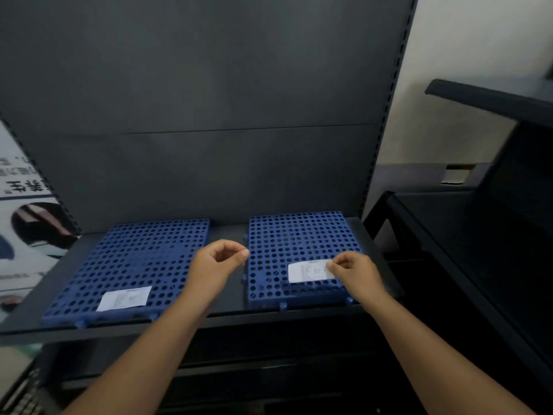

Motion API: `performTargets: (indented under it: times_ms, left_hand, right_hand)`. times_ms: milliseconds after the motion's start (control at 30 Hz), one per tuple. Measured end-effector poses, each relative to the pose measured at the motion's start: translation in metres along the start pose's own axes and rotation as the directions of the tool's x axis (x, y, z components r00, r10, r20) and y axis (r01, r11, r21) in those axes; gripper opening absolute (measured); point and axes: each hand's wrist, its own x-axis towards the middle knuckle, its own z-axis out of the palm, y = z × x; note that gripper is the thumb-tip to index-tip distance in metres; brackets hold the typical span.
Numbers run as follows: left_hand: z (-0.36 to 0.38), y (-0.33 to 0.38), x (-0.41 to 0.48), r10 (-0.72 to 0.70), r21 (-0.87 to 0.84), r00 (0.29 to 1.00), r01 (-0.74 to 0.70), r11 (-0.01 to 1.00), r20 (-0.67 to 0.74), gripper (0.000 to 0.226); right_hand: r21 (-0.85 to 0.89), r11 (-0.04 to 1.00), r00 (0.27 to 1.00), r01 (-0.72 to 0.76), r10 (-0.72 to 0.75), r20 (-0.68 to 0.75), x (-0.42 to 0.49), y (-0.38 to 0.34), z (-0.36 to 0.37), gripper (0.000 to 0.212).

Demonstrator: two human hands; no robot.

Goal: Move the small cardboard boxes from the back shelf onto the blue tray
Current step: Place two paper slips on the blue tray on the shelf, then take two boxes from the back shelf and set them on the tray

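The print on the white label (311, 270) on the right blue tray (299, 235) is too small and blurred to read, and the right hand (356, 275) covers its right end. The print on the label (125, 298) on the left blue tray (134, 253) is also unreadable. The left hand (217, 262) hides part of the gap between the trays. The poster (21, 223) is cut off by the left edge, its text blurred. Both forearms leave the picture at the bottom.
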Motion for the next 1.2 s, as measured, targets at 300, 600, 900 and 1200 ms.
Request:
performTargets:
  times_ms: [300,600,900,1200]
  left_hand:
    - [0.01,-0.025,-0.027,-0.083,0.009,0.996,0.083,0.996,-0.046,0.007]
    - [0.016,-0.026,-0.044,-0.07,0.051,0.994,0.075,0.996,-0.087,0.006]
    - [0.011,0.055,-0.026,0.315,0.294,0.943,-0.333,0.896,0.109,0.045]
    - [-0.002,0.135,0.005,0.684,0.378,0.687,-0.717,0.585,0.245,0.088]
  right_hand:
    - [-0.432,0.902,0.999,0.003,-0.02,-0.033,0.01,0.032,0.023,0.019]
    - [-0.436,0.887,0.987,0.151,-0.157,0.023,-0.002,0.024,0.012,0.024]
    - [-0.421,0.726,0.773,0.544,-0.629,-0.086,-0.026,-0.067,-0.055,0.053]
    - [-0.582,0.669,0.62,0.463,-0.713,-0.327,-0.077,-0.139,-0.126,0.087]
